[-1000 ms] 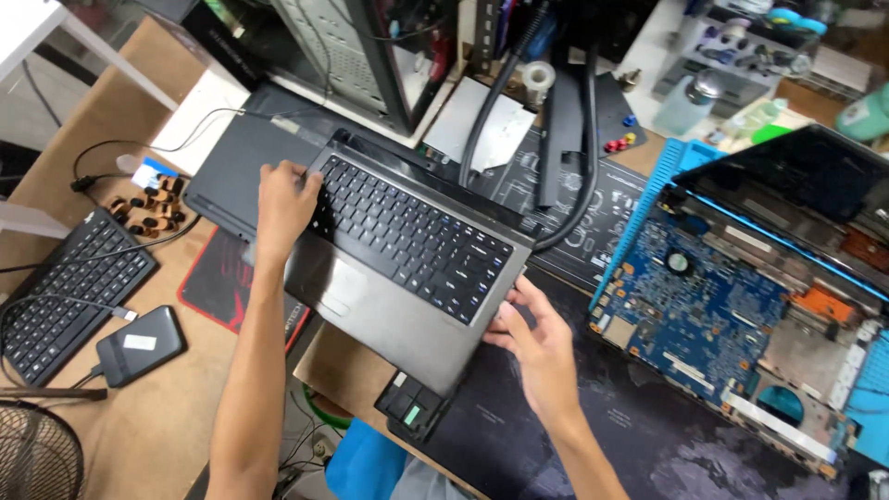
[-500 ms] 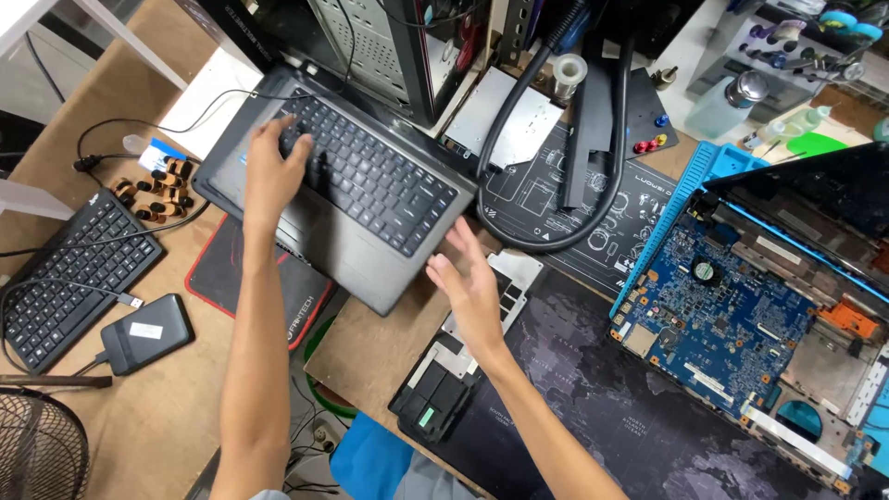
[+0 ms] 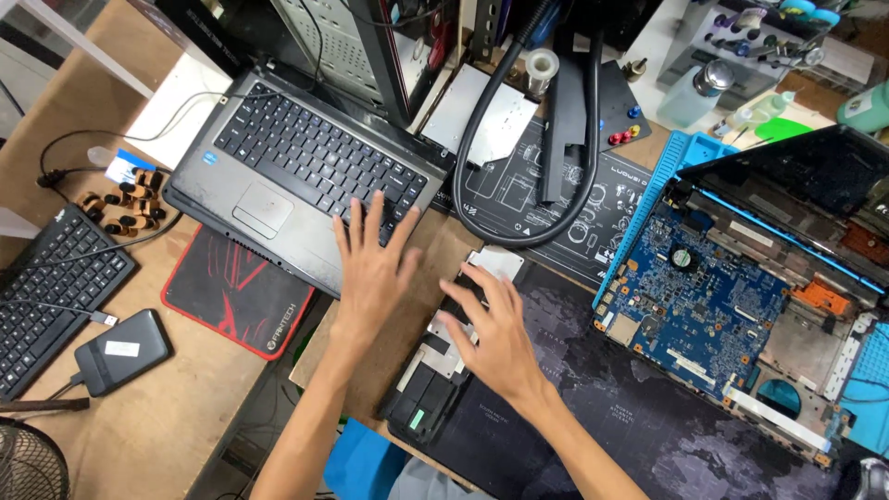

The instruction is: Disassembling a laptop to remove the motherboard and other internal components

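Grey and open, the laptop lies at the back left of the wooden bench, its near right corner under your left hand. That hand rests flat with the fingers spread apart, fingertips on the lower right keys and the palm past the laptop's edge, gripping nothing. Your right hand lies just beside it, fingers also spread, pressing down on a flat black and silver part that sits on the edge of the dark desk mat. A red and black mouse pad peeks out beneath the laptop's front edge. To your right, an opened laptop chassis with a blue circuit board sits well apart from both hands. A black keyboard and a small black drive lie at the far left.
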